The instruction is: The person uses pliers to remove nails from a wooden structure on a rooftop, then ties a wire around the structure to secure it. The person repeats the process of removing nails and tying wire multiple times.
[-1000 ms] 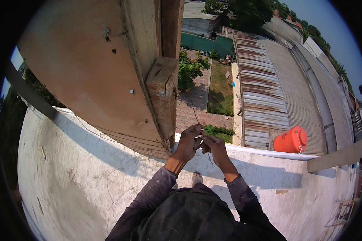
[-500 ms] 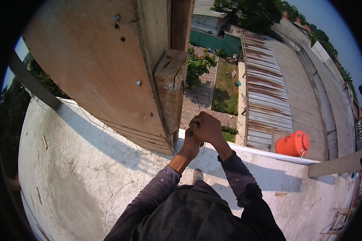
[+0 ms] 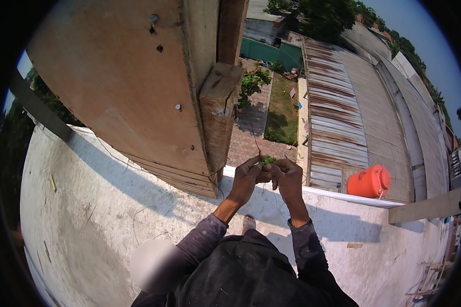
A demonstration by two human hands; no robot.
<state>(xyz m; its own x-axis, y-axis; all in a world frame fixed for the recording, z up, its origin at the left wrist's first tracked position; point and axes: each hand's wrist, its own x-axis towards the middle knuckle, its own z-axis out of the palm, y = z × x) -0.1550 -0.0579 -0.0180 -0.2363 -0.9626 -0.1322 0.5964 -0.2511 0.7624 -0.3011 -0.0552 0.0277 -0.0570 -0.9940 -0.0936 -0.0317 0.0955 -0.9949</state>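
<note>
In front of me, past the low white edge, my left hand and my right hand are close together, thumbs and fingertips pinched. A thin dark wire rises from the left fingertips. Fine strands hang just below the hands. What lies between the right fingertips is too small to make out. Left of the hands stands a tall brown plywood panel with bolt ends showing. A thick timber block runs along its right side, apart from my fingers.
An orange drink cooler sits by the white roof edge at right. Beyond the edge is a drop to a paved yard and a rusty corrugated roof. Wood scraps lie on the pale concrete floor. A grey beam crosses at right.
My hands, stacked together before, have separated sideways and sit slightly lower. The right hand moved right and down, and turned. The view shifted slightly.
</note>
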